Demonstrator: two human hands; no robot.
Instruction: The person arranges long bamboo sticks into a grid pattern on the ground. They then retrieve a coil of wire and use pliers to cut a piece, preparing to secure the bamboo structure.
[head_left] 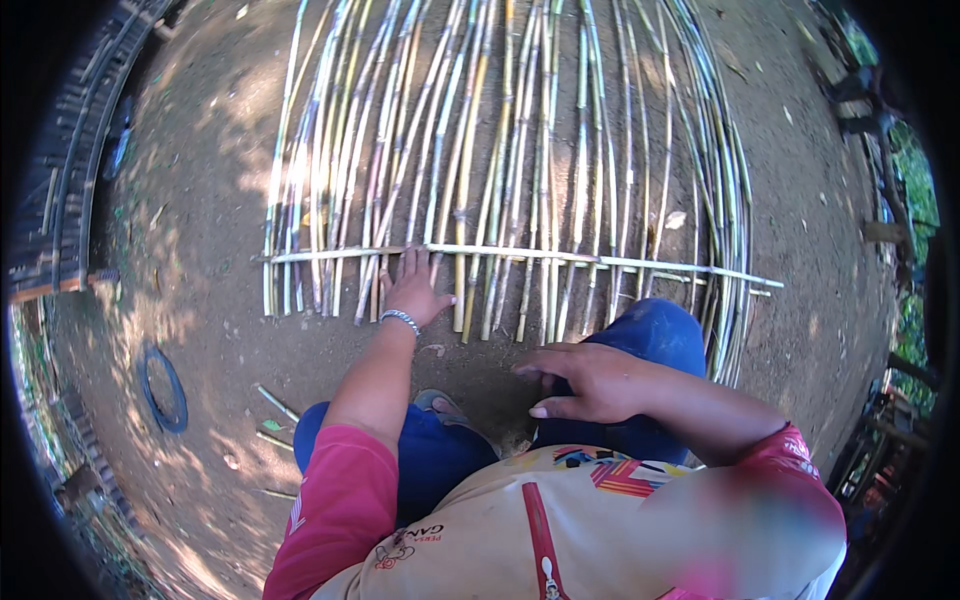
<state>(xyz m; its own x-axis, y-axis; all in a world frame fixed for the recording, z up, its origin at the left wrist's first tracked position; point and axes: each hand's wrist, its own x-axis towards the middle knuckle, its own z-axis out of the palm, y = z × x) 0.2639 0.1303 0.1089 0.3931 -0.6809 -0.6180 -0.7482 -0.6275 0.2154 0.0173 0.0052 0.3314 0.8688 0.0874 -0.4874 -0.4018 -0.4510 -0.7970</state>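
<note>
Many thin cane or bamboo poles (465,180) lie side by side on the ground in front of me, pointing away. Across their near ends runs a pale thin crosspiece (480,248). My left hand (414,290), a silver bracelet (400,318) on its wrist, lies with fingers stretched and thumb apart; its fingertips reach the crosspiece over the poles. Above my bent right knee (655,330) hovers my right hand (590,382), loosely bent, thumb and fingers apart, with nothing visible in it. A second, shorter stick (680,277) lies partly below the crosspiece on the right.
Bare brown earth (205,210) surrounds the poles. On the left lie a dark rubber ring like a tire (163,390) and short cut stick pieces (278,402). A slatted wooden structure (60,170) stands at the far left; posts and greenery (915,190) edge the right.
</note>
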